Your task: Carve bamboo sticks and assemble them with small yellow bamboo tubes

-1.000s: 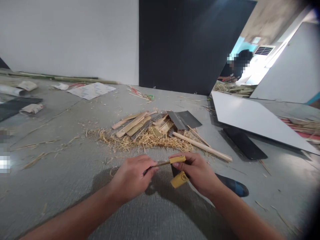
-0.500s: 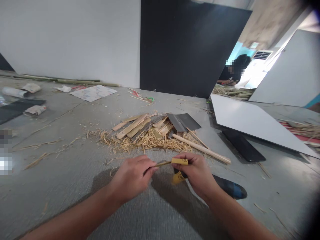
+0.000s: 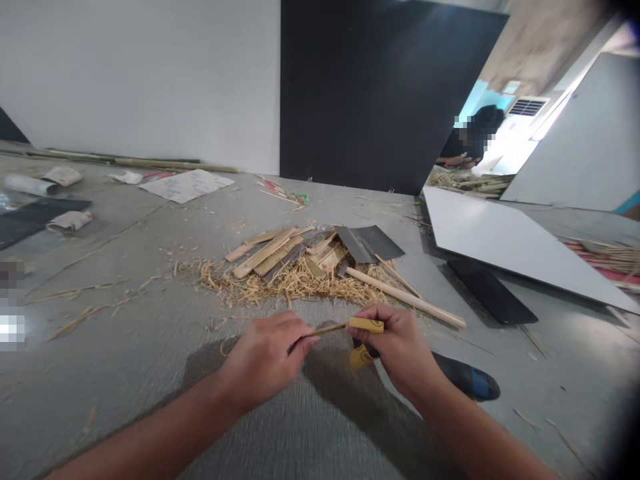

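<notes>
**Sanding a thin bamboo stick, pile of offcuts says this isn't the first piece**

Head cam, the only view:

Left hand [image 3: 267, 357] is pinched shut around the near end of a thin bamboo stick [image 3: 327, 328], fingers curled tight on it. Right hand [image 3: 397, 347] is clenched too, thumb and fingers folding a yellow strip of sandpaper [image 3: 367, 325] around the far end of the stick; a loose tail of the strip hangs below the palm. So the stick sits bridged between both hands, low in the middle of the frame, held just above the grey floor [image 3: 125, 347].

Progress, as far as I can judge: the sandpaper sits at the stick's far tip, and the bare stretch toward the left hand looks pale and fairly even, but it's too small to tell if it's smooth. I'd call it mid-sanding, not finished.

At 12 o'clock from the hands there's a heap of shavings [image 3: 290, 283] with split bamboo slats [image 3: 265, 250] lying on it, plus dark sheets [image 3: 367, 241] of what may be more abrasive paper. A longer pale rod [image 3: 405, 298] runs off toward 2 o'clock. Just beside the right wrist at 3 o'clock lies a dark thing with a blue end [image 3: 470, 381], can't tell what it is.

Far off at 1 o'clock another person [image 3: 470, 143] sits by their own bundle of sticks, well apart. A white board [image 3: 505, 243] leans at 2 o'clock.
</notes>
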The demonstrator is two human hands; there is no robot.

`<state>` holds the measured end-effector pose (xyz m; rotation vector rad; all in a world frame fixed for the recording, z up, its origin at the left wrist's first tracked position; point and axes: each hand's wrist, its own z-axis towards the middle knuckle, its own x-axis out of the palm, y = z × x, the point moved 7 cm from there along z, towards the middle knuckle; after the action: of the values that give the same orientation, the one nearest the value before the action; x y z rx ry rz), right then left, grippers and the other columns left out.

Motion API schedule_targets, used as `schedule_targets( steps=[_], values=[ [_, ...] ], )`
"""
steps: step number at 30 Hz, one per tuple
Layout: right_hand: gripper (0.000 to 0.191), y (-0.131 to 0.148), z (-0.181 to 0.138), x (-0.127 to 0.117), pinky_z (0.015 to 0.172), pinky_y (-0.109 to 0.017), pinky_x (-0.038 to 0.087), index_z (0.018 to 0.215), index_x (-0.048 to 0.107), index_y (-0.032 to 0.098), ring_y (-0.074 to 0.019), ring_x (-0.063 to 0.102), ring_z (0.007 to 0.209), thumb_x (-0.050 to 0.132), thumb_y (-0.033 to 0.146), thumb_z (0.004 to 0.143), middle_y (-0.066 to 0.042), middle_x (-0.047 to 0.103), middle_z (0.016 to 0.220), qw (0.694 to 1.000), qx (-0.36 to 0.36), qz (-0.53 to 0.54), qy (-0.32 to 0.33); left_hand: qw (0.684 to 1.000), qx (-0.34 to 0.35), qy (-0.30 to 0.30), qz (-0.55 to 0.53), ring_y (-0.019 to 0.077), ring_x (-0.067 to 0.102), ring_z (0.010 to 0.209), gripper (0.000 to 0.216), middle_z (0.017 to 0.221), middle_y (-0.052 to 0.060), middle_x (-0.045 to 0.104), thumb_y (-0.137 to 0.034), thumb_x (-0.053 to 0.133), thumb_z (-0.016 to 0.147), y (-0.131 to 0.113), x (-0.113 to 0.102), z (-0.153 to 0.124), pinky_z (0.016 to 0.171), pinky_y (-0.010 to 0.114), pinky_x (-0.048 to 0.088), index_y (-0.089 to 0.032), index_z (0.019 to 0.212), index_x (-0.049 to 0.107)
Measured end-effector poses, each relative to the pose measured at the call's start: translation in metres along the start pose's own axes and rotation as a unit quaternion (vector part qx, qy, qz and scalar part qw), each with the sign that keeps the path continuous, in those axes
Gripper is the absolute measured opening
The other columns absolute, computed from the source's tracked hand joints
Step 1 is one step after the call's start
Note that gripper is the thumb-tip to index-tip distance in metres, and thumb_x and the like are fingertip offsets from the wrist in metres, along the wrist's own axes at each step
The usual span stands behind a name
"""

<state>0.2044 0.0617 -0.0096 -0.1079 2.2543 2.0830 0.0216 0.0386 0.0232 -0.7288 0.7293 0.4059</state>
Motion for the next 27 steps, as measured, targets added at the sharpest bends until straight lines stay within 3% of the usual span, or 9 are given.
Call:
schedule_targets(
  steps=[8,15,23,27],
  values=[
    [0.009,0.01,0.0,0.007,0.062,-0.028,0.042,0.076,0.072,0.018,-0.014,0.055,0.069,0.071,0.027,0.074,-0.001,0.062,0.073,0.99,-0.072,-0.077,0.092,1.0,0.008,-0.001,0.004,0.0116,0.054,0.059,0.013,0.066,0.0,0.061,-0.018,0.057,0.089,-0.002,0.0,0.001,0.057,0.023,0.04,-0.017,0.085,0.069],
    [0.022,0.008,0.002,-0.004,0.055,-0.028,0.037,0.061,0.063,0.017,-0.0127,0.049,0.059,0.079,0.033,0.066,0.0,0.058,0.062,0.994,-0.062,-0.088,0.024,0.999,-0.034,0.029,0.014,0.0109,0.052,0.057,0.015,0.065,-0.001,0.059,-0.021,0.056,0.089,0.001,0.004,0.002,0.055,0.022,0.038,-0.017,0.077,0.064],
    [0.011,0.011,-0.001,0.01,0.062,-0.028,0.041,0.077,0.069,0.017,-0.0146,0.054,0.068,0.069,0.028,0.076,-0.001,0.061,0.072,0.992,-0.063,-0.075,0.084,0.999,-0.039,0.031,0.014,0.0111,0.053,0.059,0.015,0.065,-0.002,0.059,-0.019,0.053,0.089,0.003,0.005,0.0,0.056,0.022,0.037,-0.018,0.078,0.063],
    [0.018,0.007,-0.001,0.006,0.057,-0.028,0.037,0.068,0.064,0.017,-0.0133,0.05,0.061,0.072,0.032,0.073,0.0,0.057,0.063,0.994,-0.044,-0.065,0.071,0.998,-0.044,0.037,0.006,0.0109,0.053,0.059,0.016,0.065,-0.002,0.059,-0.02,0.054,0.09,0.002,0.005,0.0,0.056,0.022,0.037,-0.017,0.076,0.062]
  ],
)
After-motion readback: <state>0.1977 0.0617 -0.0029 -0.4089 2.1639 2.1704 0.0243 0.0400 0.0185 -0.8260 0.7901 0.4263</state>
